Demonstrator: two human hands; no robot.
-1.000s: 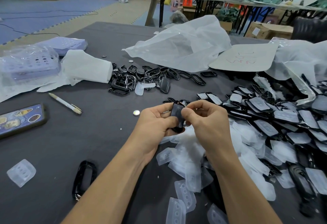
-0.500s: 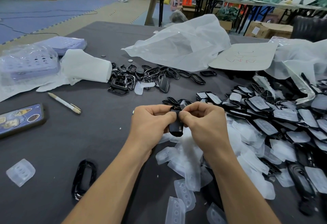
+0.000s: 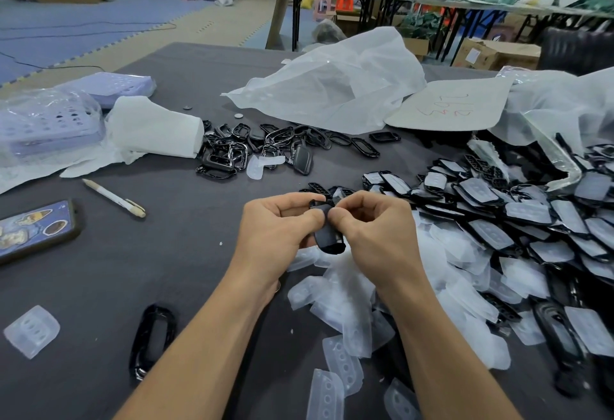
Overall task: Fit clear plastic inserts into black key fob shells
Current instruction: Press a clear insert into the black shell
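A single loose insert (image 3: 31,331) lies on the table (image 3: 186,263) far to the left of the hands and nearer the person. A phone (image 3: 36,230) and a pen (image 3: 113,198) lie well to the left of the left hand. A black ring (image 3: 153,340) lies beside the left forearm. A heap of frames (image 3: 246,150) is spread beyond the left hand.

The left hand (image 3: 279,230) is closed on the shell (image 3: 327,233): the thumb is pressed against its upper part and the fingers are curled behind it. The shell is held between the two hands, above the table, with its rounded lower end exposed below the thumbs. The right hand (image 3: 375,230) grips the same shell from the opposite side, thumb to the front, fingers curled. It cannot be told whether an insert is seated in the shell.

A pile of inserts (image 3: 349,306) lies beneath and just behind the hands, between the forearms. A large pile of fitted shells (image 3: 531,220) is spread to the right of the right hand.
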